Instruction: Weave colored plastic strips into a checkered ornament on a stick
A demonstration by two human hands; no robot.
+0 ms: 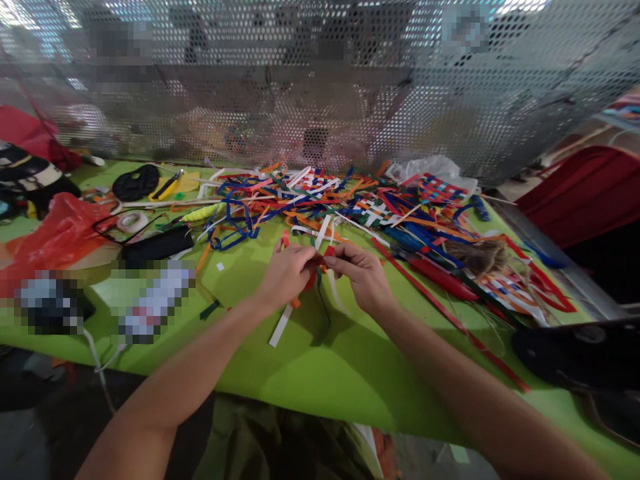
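Note:
My left hand (291,272) and my right hand (357,272) meet fingertip to fingertip over the green table (300,373). Both pinch a small bundle of woven strips, red, orange, white and dark green, mostly hidden by the fingers. A white strip (281,327) sticks out below my left hand, slanting toward the table's front. From the bundle a dark green strip (325,308) hangs down, with a thin white strip (336,290) beside it. The red piece (329,251) shows at my right fingertips.
Behind my hands lies a heap of coloured strips (300,190). A long red strip (450,320) runs along the right. At left are a black case (157,245), glasses, a tape roll (133,221) and a red plastic bag (60,233). A perforated metal screen (240,113) stands behind.

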